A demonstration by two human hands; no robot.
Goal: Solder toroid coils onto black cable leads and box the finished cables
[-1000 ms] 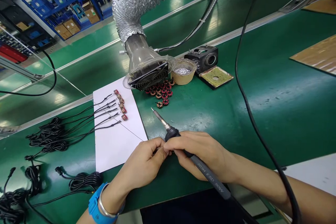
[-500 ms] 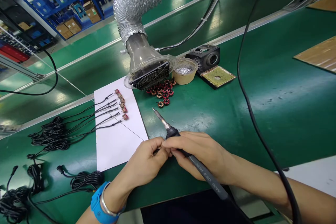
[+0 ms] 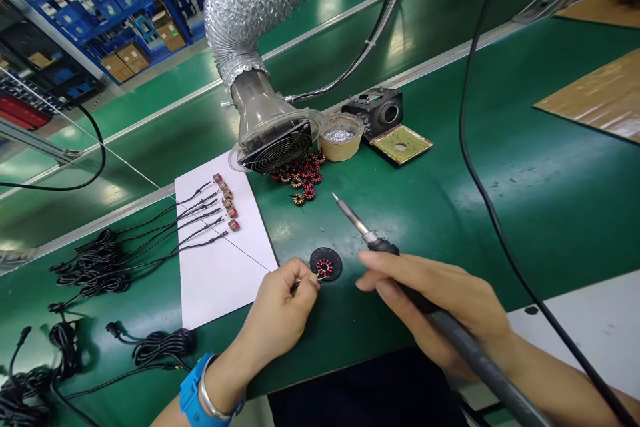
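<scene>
My left hand point(image 3: 280, 310) is closed in a pinch on a thin solder wire, its fingertips beside a small red-and-black toroid coil point(image 3: 325, 266) that sits on a black round disc point(image 3: 334, 259). A little to the right of the disc, my right hand point(image 3: 440, 303) grips a black soldering iron point(image 3: 400, 260), tip raised and pointing up-left. The iron's tip is clear of the coil. A pile of red coils point(image 3: 303, 178) lies further back under the fan.
A white sheet point(image 3: 220, 267) carries black leads with small coils point(image 3: 227, 203). Bundled black cables point(image 3: 95, 260) lie at left. Behind stand a fume-extractor duct with fan point(image 3: 275, 143), a solder pot point(image 3: 341, 137), an iron stand with sponge point(image 3: 393, 130). A cord point(image 3: 480, 187) hangs at right.
My right hand has drawn away to the right with the iron, uncovering the disc and coil. My left hand has stayed pinched in place.
</scene>
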